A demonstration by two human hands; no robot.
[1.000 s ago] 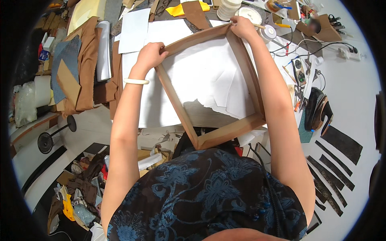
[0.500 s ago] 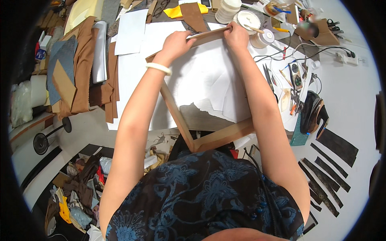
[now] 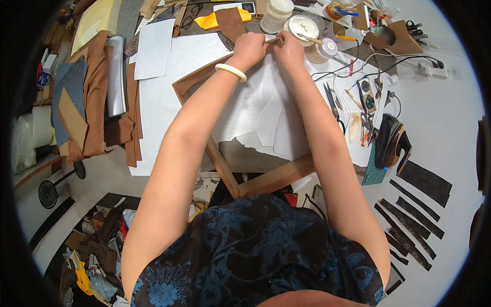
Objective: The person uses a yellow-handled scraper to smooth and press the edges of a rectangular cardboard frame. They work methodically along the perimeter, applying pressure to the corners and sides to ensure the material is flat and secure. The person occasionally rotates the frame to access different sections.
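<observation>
I have my left hand (image 3: pixel 249 48) and right hand (image 3: pixel 287 50) side by side, fingers pinched shut on the brown wooden square frame's (image 3: pixel 266 179) far rail, near the worktop's (image 3: pixel 450 117) far edge.

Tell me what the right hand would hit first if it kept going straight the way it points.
Probably the round white tub just beyond the right hand, which rests on the wooden frame; depth is hard to judge here.

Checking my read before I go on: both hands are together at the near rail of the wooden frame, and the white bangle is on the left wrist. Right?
Not quite. In the head view the left hand and right hand meet at the far rail of the wooden frame, not the near one. The white bangle is on the left wrist, as you said.
</observation>
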